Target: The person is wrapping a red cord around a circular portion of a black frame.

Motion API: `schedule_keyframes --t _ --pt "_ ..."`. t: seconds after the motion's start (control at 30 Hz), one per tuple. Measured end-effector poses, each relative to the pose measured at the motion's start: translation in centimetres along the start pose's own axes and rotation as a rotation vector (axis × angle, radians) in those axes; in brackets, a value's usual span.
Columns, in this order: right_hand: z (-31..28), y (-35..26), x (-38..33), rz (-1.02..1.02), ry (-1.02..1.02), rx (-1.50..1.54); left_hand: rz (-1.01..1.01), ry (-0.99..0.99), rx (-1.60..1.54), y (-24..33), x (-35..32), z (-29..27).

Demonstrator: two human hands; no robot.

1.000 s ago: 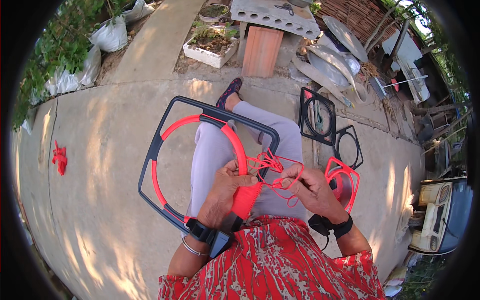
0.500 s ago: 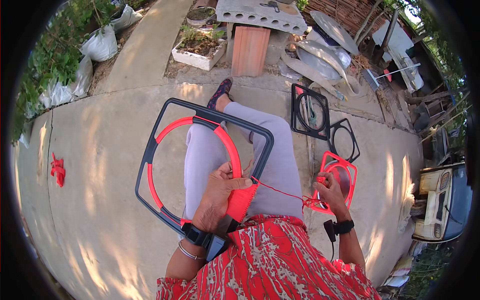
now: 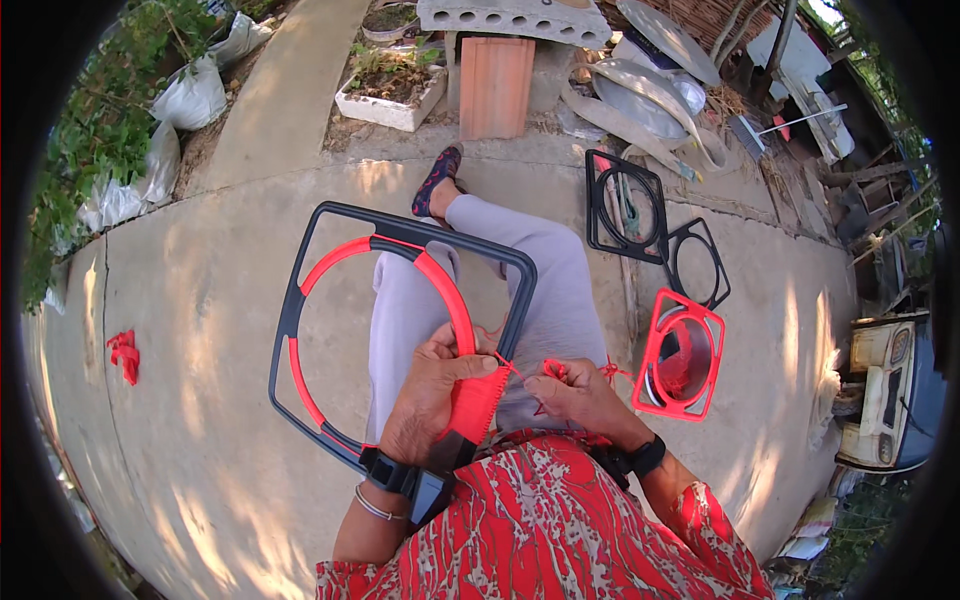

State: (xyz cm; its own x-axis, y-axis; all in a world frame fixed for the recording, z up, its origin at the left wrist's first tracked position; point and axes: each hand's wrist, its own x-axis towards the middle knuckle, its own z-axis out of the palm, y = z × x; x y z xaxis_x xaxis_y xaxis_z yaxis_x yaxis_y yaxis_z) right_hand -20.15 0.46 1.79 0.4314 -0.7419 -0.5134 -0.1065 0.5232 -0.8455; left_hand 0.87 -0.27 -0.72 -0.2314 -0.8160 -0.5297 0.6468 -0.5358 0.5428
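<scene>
Across my lap lies a large black frame (image 3: 440, 231) with a ring inside it, partly wrapped in red cord. My left hand (image 3: 440, 385) grips the frame's lower right side, thumb on a solid red wrapped section (image 3: 474, 404). Just right of that section, my right hand (image 3: 575, 392) is closed on a small bundle of red cord (image 3: 556, 369). A short strand runs between the bundle and the wrapped edge, and loose red cord trails behind the hand. Right of my leg, a red frame (image 3: 655, 399) with a round opening rests apart from both hands.
Two black frames (image 3: 652, 247) (image 3: 712, 293) lie on the concrete ahead to the right. A crumpled red cloth or bag (image 3: 124, 356) is on the ground at the left. Farther off are a white planter (image 3: 388, 112), a concrete block bench (image 3: 514, 24) and a broom (image 3: 748, 136).
My right hand has moved left, from beside the red frame to close by the wrapped edge, with the red cord in it. My left hand keeps its hold on the black frame.
</scene>
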Motion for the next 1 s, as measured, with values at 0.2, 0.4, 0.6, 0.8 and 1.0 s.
schedule_keyframes --t 0.2,0.4,0.6,0.8,1.0 --pt "-0.9 0.7 -0.2 0.069 0.012 -0.059 -0.093 -0.046 0.005 -0.1 0.7 -0.3" --pt "-0.9 0.7 0.0 0.072 0.054 -0.026 -0.085 -0.003 -0.090 0.5 0.7 1.1" --pt "-1.1 0.5 0.0 0.066 0.039 -0.001 -0.151 -0.052 0.033 1.0 1.3 1.2" --pt "-1.3 -0.1 -1.2 0.127 0.063 -0.061 -0.162 -0.076 0.009 0.8 0.7 1.0" --pt "-2.0 0.3 -1.0 0.055 0.070 -0.010 -0.083 -0.144 -0.046 0.3 1.2 -0.2"
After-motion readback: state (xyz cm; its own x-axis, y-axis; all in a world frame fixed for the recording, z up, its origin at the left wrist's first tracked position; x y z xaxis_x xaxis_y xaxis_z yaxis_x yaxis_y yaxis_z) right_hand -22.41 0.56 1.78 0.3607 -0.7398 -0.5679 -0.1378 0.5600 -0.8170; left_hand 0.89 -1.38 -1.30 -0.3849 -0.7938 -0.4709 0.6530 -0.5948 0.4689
